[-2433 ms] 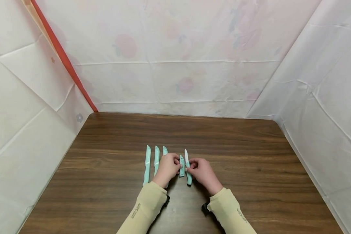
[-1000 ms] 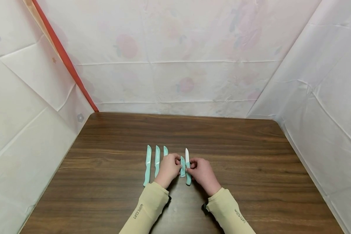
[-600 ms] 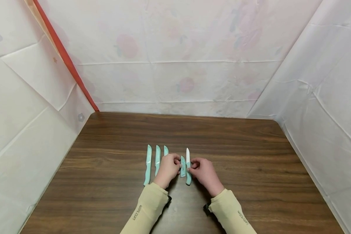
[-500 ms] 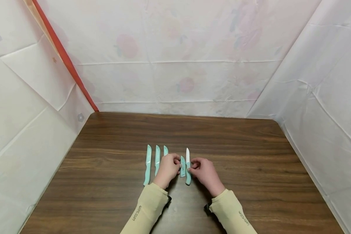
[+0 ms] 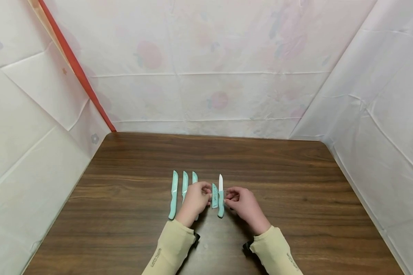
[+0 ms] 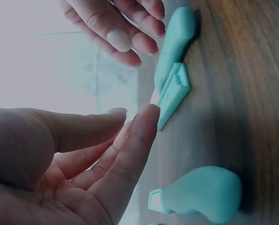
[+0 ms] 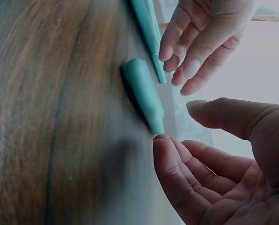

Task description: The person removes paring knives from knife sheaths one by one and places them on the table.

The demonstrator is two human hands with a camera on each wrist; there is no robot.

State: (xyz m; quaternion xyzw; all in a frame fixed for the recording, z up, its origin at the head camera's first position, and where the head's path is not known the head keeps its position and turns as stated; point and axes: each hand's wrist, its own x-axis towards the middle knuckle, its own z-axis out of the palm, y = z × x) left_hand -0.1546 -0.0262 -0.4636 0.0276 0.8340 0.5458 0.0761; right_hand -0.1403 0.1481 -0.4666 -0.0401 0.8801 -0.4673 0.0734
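Observation:
On the table lies a small knife (image 5: 221,204) with a mint-green handle and a bare white blade pointing away from me. Its mint-green blade sheath (image 5: 215,198) lies close along its left side. My left hand (image 5: 195,198) hovers just left of the sheath, thumb and fingers apart with nothing between them. Right of the handle, my right hand (image 5: 245,205) has loosely bent fingers and holds nothing. In the right wrist view its fingertips are near the knife handle (image 7: 144,93). The left wrist view shows the sheath (image 6: 174,93) beside the knife handle.
Three sheathed mint-green knives lie in a row at left: the outer knife (image 5: 173,194), the middle knife (image 5: 185,183) and a third knife (image 5: 194,177), partly hidden by my left hand. The brown wooden table (image 5: 278,168) meets white patterned curtains (image 5: 206,91) behind and at both sides.
Both hands have let go: the left has moved slightly left off the sheath, the right slightly right off the knife. Knife and sheath have stayed nearly in place during the last half second.

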